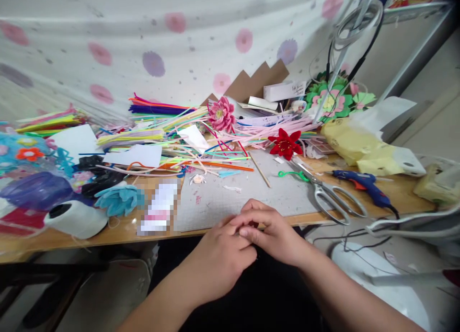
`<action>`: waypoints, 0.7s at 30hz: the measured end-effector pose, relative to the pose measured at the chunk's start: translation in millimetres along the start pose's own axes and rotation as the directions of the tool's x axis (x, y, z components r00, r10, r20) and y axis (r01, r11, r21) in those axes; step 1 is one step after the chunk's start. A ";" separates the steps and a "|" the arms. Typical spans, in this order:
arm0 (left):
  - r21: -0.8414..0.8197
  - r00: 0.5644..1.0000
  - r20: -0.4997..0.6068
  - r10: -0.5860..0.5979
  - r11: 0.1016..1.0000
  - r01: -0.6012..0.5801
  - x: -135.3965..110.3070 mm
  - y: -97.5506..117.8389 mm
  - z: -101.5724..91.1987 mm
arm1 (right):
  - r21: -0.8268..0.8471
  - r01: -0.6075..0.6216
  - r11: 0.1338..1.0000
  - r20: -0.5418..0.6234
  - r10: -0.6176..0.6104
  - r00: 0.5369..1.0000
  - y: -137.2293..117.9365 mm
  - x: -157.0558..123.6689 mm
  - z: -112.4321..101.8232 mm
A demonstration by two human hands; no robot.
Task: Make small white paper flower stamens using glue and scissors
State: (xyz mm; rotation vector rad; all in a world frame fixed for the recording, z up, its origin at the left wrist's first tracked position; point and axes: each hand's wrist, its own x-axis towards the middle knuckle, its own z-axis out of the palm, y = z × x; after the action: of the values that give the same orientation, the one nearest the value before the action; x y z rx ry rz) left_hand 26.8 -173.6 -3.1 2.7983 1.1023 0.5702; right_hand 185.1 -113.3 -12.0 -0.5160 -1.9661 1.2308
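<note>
My left hand (224, 255) and my right hand (273, 231) are pressed together at the table's front edge, above my lap. The fingers of both are curled and closed over each other. A small dark spot shows between them, but what they hold, if anything, is hidden. Just beyond lies a grey cutting mat (215, 210) with a thin wooden stick (261, 169) on it. A red fuzzy flower (285, 143) rests at the mat's far right, near a green curled pipe cleaner (293, 176). Large scissors (325, 193) lie open to the right.
A blue glue gun (362, 183) lies on the right, its cord trailing off the edge. Bundles of coloured pipe cleaners (161, 107) and a pink flower (221, 114) fill the back. On the left are a thread cone (77, 220) and a light-blue flower (118, 199).
</note>
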 end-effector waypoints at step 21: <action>-0.189 0.995 -0.101 0.013 0.982 -0.032 -15.9 -12.6 -2.0 | 0.011 0.014 1.000 0.098 -0.015 0.995 1.7 -1.1 2.6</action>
State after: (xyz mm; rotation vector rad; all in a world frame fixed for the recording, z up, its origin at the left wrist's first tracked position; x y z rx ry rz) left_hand 7.2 -175.1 -8.9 2.6462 0.9766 0.7810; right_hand 183.7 -114.8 -14.7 -0.4435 -2.0406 1.2777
